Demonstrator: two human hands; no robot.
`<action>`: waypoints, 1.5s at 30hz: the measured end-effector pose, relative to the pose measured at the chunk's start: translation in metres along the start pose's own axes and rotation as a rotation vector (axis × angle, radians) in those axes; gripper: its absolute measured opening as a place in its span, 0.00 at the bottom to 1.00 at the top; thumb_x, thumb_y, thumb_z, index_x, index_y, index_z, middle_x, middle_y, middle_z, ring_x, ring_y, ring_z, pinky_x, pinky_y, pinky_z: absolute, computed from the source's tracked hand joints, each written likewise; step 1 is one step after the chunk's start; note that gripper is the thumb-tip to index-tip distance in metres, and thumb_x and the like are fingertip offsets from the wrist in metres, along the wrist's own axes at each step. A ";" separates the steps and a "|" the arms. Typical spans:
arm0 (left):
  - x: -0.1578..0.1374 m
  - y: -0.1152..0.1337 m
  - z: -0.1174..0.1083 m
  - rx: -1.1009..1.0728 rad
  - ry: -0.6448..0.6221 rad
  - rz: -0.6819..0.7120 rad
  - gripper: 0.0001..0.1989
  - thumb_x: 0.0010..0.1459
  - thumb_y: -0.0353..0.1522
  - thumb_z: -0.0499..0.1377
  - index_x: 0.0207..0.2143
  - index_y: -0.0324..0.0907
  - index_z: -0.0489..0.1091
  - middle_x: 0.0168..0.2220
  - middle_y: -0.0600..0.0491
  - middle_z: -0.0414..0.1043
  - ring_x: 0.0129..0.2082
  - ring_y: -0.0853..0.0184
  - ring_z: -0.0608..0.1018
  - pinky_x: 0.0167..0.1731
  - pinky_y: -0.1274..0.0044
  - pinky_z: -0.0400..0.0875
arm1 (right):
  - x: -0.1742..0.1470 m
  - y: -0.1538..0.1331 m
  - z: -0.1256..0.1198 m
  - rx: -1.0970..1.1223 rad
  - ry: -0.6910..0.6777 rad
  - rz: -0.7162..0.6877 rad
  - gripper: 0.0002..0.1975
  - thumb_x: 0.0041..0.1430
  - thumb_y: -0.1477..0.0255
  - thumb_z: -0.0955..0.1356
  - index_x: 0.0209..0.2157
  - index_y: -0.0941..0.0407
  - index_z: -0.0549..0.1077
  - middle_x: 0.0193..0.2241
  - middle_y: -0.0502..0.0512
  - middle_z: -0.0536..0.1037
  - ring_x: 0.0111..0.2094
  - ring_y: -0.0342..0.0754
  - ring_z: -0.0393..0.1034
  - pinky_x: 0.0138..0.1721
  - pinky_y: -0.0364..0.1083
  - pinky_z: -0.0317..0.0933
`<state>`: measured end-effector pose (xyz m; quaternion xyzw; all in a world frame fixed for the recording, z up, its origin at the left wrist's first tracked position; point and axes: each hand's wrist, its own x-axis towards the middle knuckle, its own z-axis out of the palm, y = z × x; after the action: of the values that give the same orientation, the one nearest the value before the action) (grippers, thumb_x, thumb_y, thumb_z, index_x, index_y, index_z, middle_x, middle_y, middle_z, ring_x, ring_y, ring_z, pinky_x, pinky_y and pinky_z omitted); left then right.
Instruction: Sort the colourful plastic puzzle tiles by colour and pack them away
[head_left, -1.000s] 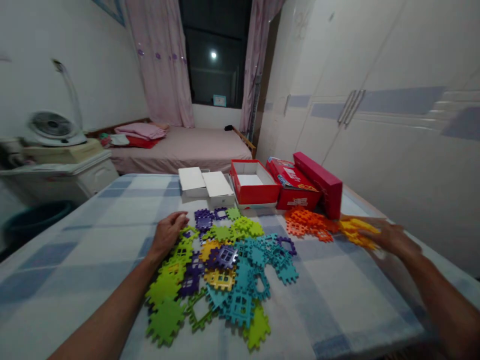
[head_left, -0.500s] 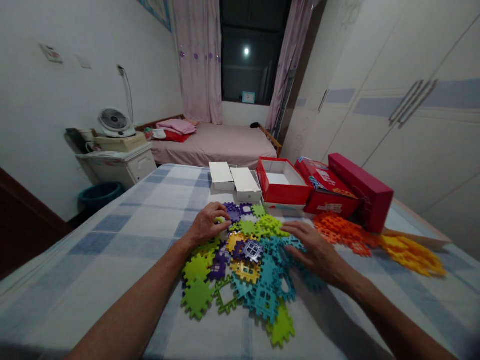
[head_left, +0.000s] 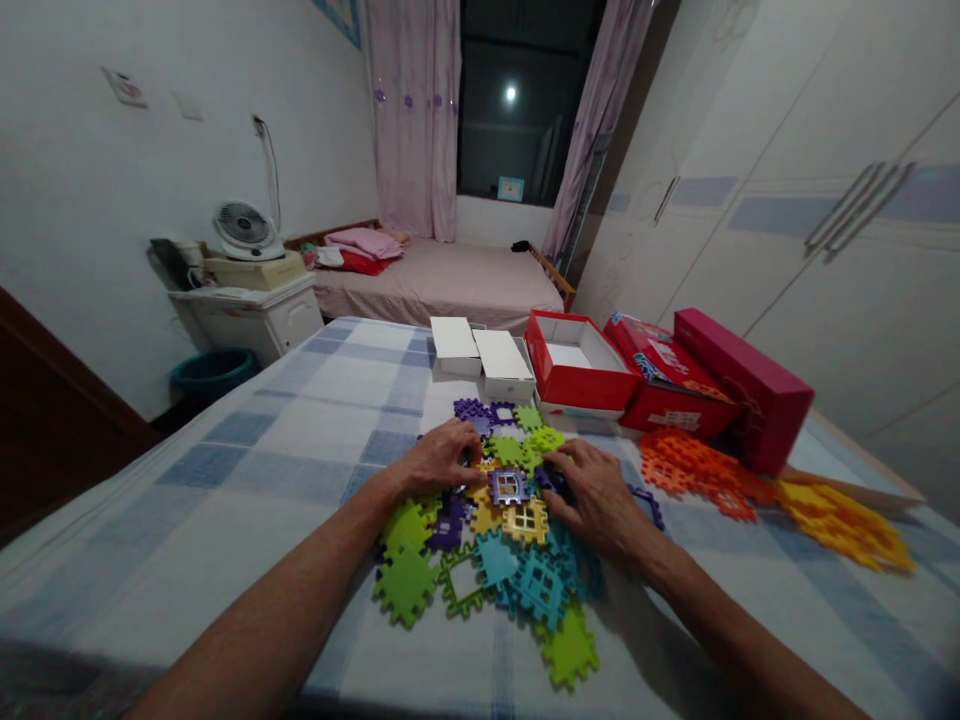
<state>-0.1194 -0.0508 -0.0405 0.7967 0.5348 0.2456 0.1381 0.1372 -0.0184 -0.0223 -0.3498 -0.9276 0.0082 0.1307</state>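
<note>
A heap of interlocking plastic tiles with notched edges lies on the cloth, with lime green tiles point(head_left: 405, 585), teal tiles point(head_left: 541, 588), and a yellow window tile point(head_left: 525, 521) in it. My left hand point(head_left: 442, 455) is at the heap's left side, fingers curled and thumb towards the middle; a small dark piece shows between them, its kind unclear. My right hand point(head_left: 600, 492) is closed over the right side, its fingertips and thumb around a dark purple tile point(head_left: 551, 480). Between both hands lies a pale purple window tile point(head_left: 508, 487). My right palm hides part of the teal tiles.
Orange tiles point(head_left: 675, 464) and yellow tiles point(head_left: 844, 520) lie to the right. Behind the heap stand white boxes point(head_left: 502, 360), an open red box point(head_left: 581, 385), a printed red box point(head_left: 675, 400) and a long crimson box point(head_left: 750, 375). A checked cloth point(head_left: 300, 440) covers the table.
My right hand has moved left and closed its fingers on a dark purple tile. My left hand has shifted slightly inward over the heap. The view has turned slightly left.
</note>
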 end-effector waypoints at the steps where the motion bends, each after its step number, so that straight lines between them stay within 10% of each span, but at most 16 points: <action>1: 0.000 0.000 0.000 -0.018 0.000 -0.026 0.08 0.48 0.35 0.62 0.26 0.40 0.69 0.30 0.54 0.69 0.34 0.67 0.69 0.36 0.76 0.63 | 0.000 0.002 -0.001 -0.027 0.014 0.037 0.18 0.54 0.68 0.66 0.47 0.57 0.69 0.48 0.61 0.67 0.51 0.55 0.58 0.51 0.55 0.51; 10: 0.000 -0.004 -0.001 -0.004 -0.004 0.031 0.16 0.44 0.41 0.65 0.35 0.42 0.73 0.33 0.53 0.70 0.36 0.65 0.70 0.37 0.75 0.63 | 0.027 -0.030 0.003 -0.035 -0.116 0.013 0.10 0.58 0.70 0.63 0.40 0.54 0.73 0.39 0.57 0.71 0.44 0.52 0.60 0.44 0.49 0.51; 19: -0.004 0.003 -0.003 0.053 -0.095 0.044 0.31 0.36 0.46 0.68 0.43 0.41 0.69 0.38 0.51 0.69 0.38 0.62 0.69 0.38 0.73 0.63 | 0.048 -0.024 0.018 0.026 -0.154 0.047 0.21 0.57 0.66 0.65 0.53 0.49 0.65 0.41 0.57 0.72 0.45 0.53 0.62 0.42 0.48 0.50; 27: -0.002 0.010 -0.005 0.015 -0.098 -0.070 0.19 0.43 0.37 0.65 0.39 0.41 0.70 0.32 0.54 0.70 0.34 0.66 0.70 0.33 0.76 0.62 | 0.051 -0.023 0.020 0.241 0.014 0.192 0.17 0.54 0.77 0.64 0.47 0.56 0.67 0.31 0.50 0.76 0.39 0.48 0.65 0.41 0.46 0.50; 33: -0.001 0.013 -0.001 0.098 -0.083 0.007 0.20 0.39 0.41 0.67 0.35 0.42 0.71 0.33 0.54 0.71 0.35 0.64 0.69 0.34 0.76 0.61 | 0.049 -0.024 0.013 0.074 -0.084 0.195 0.06 0.53 0.66 0.68 0.30 0.55 0.71 0.32 0.52 0.75 0.39 0.50 0.65 0.38 0.47 0.49; 45: -0.003 0.012 0.002 0.202 -0.098 0.114 0.29 0.36 0.52 0.65 0.36 0.42 0.71 0.34 0.52 0.69 0.36 0.62 0.68 0.36 0.74 0.60 | 0.060 -0.027 0.015 -0.072 -0.057 0.237 0.11 0.55 0.75 0.62 0.39 0.58 0.73 0.34 0.59 0.77 0.40 0.52 0.68 0.41 0.48 0.52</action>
<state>-0.1100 -0.0582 -0.0371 0.8467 0.5031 0.1587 0.0691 0.0732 0.0015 -0.0197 -0.4609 -0.8829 0.0000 0.0898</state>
